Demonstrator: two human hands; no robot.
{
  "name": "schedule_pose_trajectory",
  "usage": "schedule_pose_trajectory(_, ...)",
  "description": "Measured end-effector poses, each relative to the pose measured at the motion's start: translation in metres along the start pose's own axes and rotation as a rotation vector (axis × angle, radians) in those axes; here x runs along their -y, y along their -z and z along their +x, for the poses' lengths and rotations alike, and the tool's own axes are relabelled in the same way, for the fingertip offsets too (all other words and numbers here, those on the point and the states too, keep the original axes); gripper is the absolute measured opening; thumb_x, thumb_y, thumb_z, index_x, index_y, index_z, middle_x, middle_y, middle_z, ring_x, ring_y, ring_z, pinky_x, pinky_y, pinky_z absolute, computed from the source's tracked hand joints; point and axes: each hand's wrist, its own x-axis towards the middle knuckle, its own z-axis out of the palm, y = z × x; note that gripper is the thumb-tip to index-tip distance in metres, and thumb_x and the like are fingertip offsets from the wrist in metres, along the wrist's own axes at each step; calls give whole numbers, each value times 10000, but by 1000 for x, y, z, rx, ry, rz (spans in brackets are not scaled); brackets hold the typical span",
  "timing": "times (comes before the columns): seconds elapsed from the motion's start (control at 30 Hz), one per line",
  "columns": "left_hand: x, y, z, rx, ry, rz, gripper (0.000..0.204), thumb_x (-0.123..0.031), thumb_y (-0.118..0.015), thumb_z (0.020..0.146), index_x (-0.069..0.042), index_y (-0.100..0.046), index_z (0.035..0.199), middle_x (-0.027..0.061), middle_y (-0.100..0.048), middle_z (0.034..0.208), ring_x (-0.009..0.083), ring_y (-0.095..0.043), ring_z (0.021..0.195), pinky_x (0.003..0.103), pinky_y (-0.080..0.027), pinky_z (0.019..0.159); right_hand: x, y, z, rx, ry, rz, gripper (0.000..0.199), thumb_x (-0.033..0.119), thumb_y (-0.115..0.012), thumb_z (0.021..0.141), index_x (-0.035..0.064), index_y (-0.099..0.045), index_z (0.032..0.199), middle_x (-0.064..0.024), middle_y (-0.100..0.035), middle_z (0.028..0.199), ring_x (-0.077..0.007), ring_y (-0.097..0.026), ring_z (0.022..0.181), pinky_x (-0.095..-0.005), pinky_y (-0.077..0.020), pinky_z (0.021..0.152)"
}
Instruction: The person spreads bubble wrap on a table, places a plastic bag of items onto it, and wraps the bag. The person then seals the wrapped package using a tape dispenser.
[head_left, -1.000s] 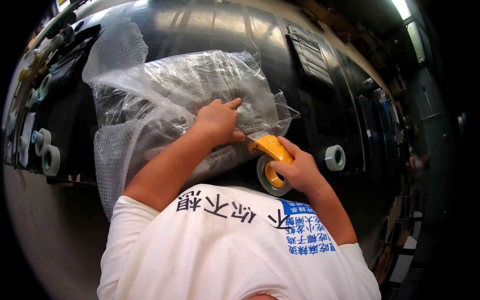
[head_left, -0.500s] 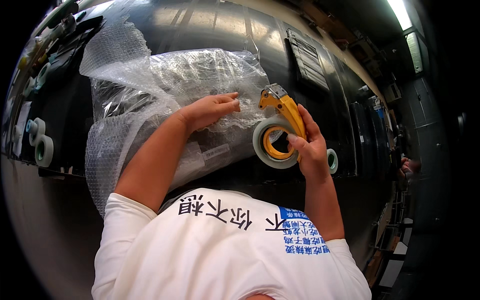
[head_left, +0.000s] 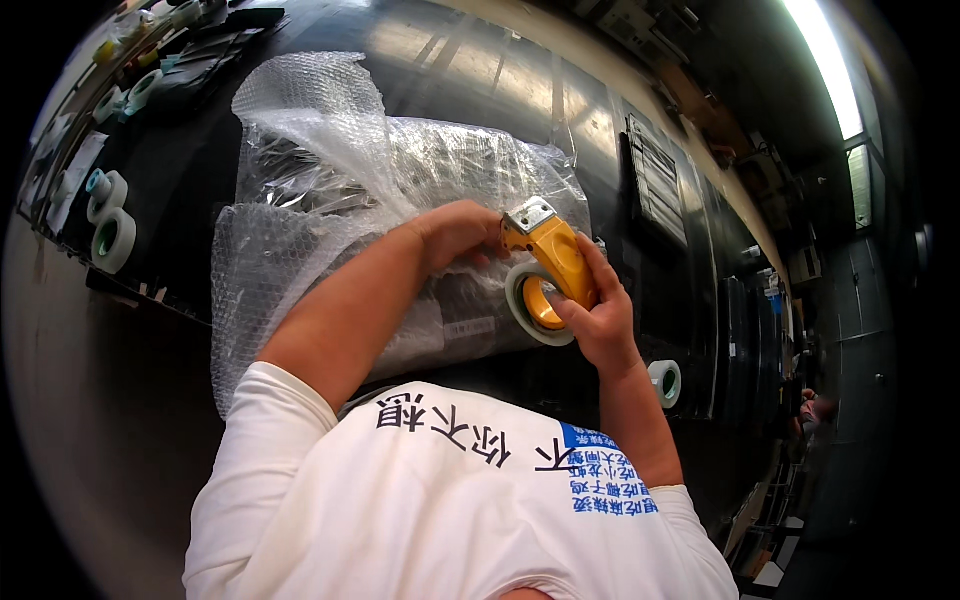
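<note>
A yellow tape dispenser (head_left: pixel 566 262) with a metal head is gripped in my right hand (head_left: pixel 608 325). A wide roll of tape (head_left: pixel 524 300) sits on its yellow hub. Just left of the dispenser's head is my left hand (head_left: pixel 462 236), fingers bent and close together over the wrapped bundle. What they hold, if anything, cannot be made out, as the fingertips are partly hidden. Beneath both hands lies a dark bundle (head_left: pixel 465 165) in clear, shiny wrap, with a small white label (head_left: pixel 470 328). Loose bubble wrap (head_left: pixel 262 270) spreads over its left side.
Rolls of tape (head_left: pixel 114 240) stand at the dark table's left edge, and another tape roll (head_left: pixel 664 383) lies right of my forearm. A flat dark package (head_left: pixel 655 180) lies farther back. Dark stacked panels (head_left: pixel 745 335) stand at the right.
My left hand has moved to the dispenser's head, its fingers curling downward. The dispenser has tilted and come closer to the left hand. The whole view has shifted.
</note>
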Motion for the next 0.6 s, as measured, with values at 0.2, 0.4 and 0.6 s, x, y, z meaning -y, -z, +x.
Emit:
schedule_pose_trajectory(0.2, 19, -4, 25, -196, -45, 59, 179, -204, -598, 909, -55, -693, 933, 39, -675, 834, 111, -629, 713, 253, -486, 592, 7, -2, -2, -4, -60, -198, 698, 59, -702, 771, -13, -414, 1403, -159, -539, 1301, -191, -538, 1174, -288, -414, 1005)
schedule_pose_trajectory(0.4, 9, -25, 18, -424, -126, 571, 285, -279, -557, 941, -30, -695, 923, 137, -699, 831, 247, -685, 735, 373, -517, 724, 34, 9, -49, 35, -293, -519, 726, 176, -707, 760, 29, -421, 1410, -198, -581, 1205, -237, -602, 1080, -303, -458, 951)
schedule_pose_trajectory(0.6, -1, -49, 29, -573, -60, 1192, 323, -319, -554, 927, -33, -693, 981, 161, -658, 1102, 336, -644, 1013, 431, -506, 864, 28, 8, -82, 47, -376, -576, 751, 291, -682, 752, 85, -413, 1422, -239, -594, 1113, -321, -629, 997, -355, -488, 896)
